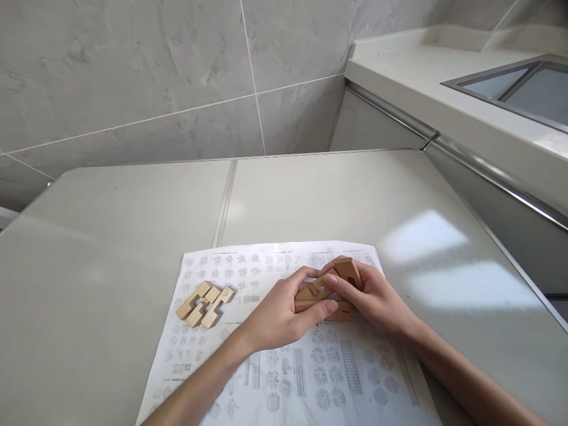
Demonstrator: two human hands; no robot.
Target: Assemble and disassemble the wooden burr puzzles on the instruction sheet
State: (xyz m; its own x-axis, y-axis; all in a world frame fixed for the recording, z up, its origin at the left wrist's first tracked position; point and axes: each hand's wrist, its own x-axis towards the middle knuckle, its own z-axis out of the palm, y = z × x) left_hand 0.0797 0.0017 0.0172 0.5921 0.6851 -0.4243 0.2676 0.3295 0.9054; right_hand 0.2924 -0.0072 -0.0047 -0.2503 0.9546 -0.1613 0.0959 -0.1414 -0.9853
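Note:
Both my hands are closed round a cluster of notched wooden puzzle pieces (pixel 347 272) above the printed sheet (pixel 284 349). My left hand (pixel 284 313) grips the cluster from the left, its thumb along the near side. On the right side my right hand (pixel 370 293) holds it, thumb pressed on top. The fingers hide part of the wood, so I cannot tell how all the pieces fit. Left of my left hand, several lighter notched wooden pieces (pixel 205 303) lie together on the sheet.
A pale, glossy table (pixel 310 195) with a seam carries the sheet. Grey wall tiles (pixel 155 65) rise behind it. At the right stands a white counter (pixel 399 77) with a metal-framed glass panel (pixel 523 89) set in it.

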